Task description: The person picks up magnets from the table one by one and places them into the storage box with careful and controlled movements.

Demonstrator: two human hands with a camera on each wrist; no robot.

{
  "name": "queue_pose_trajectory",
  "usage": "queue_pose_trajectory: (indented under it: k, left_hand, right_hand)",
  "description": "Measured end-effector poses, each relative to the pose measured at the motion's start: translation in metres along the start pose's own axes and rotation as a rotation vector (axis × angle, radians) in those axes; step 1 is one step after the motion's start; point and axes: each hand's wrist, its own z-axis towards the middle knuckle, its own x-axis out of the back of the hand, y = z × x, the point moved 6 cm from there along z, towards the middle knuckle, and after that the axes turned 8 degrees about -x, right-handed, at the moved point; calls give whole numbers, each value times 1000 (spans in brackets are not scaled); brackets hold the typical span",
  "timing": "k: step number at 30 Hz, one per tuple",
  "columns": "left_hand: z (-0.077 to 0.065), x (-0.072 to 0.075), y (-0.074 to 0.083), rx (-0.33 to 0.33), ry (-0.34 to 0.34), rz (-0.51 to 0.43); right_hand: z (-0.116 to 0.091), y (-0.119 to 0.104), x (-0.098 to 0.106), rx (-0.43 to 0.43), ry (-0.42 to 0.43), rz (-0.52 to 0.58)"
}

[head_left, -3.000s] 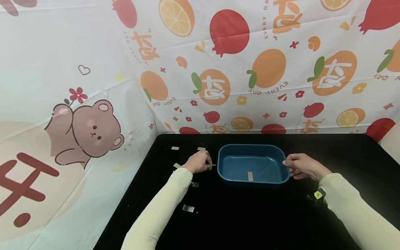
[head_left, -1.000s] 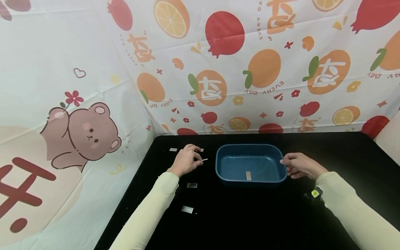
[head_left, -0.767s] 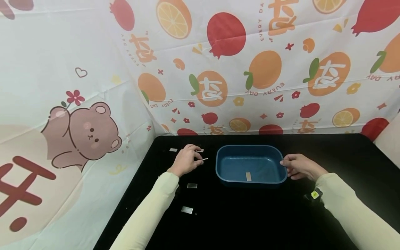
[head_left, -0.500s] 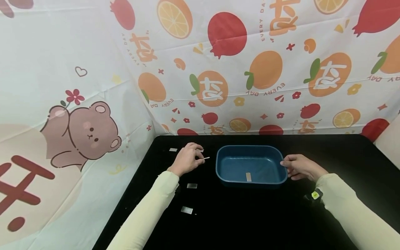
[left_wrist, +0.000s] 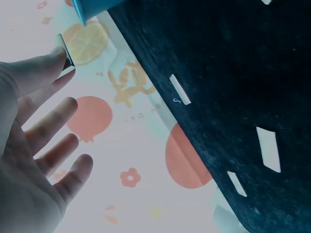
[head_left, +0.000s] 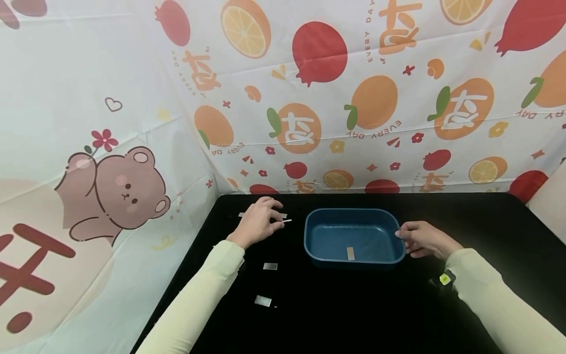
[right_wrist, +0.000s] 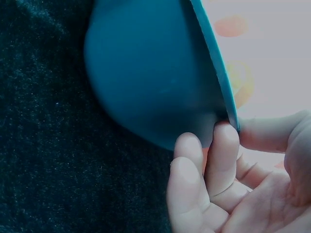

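Note:
My left hand (head_left: 256, 223) is over the far left of the table, left of the blue basin (head_left: 345, 211). Between its thumb and index finger it pinches a small thin rectangular plate (left_wrist: 66, 56), seen nearly edge-on as a white sliver in the head view; the other fingers are spread. My right hand (head_left: 424, 239) grips the basin's right rim, thumb on one side and fingers against the outer wall (right_wrist: 146, 73). One small plate (head_left: 351, 253) lies inside the basin, near its front wall.
Several similar plates lie on the black table: one plate (head_left: 270, 266) in front of the left hand, another plate (head_left: 263, 301) nearer, with a tiny speck beside it, and others partly behind the hand. A printed cloth (head_left: 318, 98) hangs behind the table.
Over three seconds my left hand has moved left, away from the basin, and slightly farther back, holding a plate throughout. The right hand stays on the rim, and the basin has barely moved.

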Motion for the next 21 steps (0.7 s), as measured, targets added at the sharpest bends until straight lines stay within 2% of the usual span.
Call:
queue_pose_trajectory:
  k: [5,11,21]
  left_hand:
    - [3,5,11,-21,3,0]
    - [8,9,26,-81,37,-4]
    - [11,10,32,-112,40,10]
  right_hand:
    - [-2,-3,-1,-1,-3,-6]
    - [-4,-3,0,1,3,-22]
    - [-4,-4,0,7,2,-30]
